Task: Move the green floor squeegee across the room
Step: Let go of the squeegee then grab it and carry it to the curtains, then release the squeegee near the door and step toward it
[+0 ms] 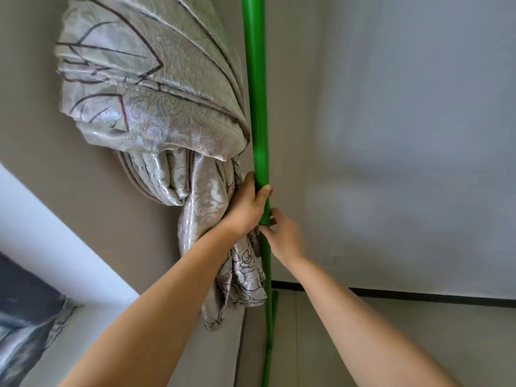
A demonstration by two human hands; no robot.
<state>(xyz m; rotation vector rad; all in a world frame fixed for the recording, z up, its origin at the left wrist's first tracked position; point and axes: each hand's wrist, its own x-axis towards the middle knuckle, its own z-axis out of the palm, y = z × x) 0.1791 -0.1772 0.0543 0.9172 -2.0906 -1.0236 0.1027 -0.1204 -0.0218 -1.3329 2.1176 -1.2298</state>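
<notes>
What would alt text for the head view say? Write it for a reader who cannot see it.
Two bare hands hold an upright green squeegee pole near a room corner: the left hand wraps it, the right hand closes on it just below. A tied-back patterned silver curtain hangs to the left against a beige wall.

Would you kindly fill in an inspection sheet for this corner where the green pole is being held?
Surface: pale tiled floor, bare where visible.
Job's things: green floor squeegee's long plastic pole stands upright in the corner; its head is out of view.
Clutter: bunched silvery patterned curtain beside the pole.
Grippers: left hand wrapped round the pole; right hand lower, fingers touching it.
Cables: nothing seen.
Surroundings: grey walls, dark skirting strip.
</notes>
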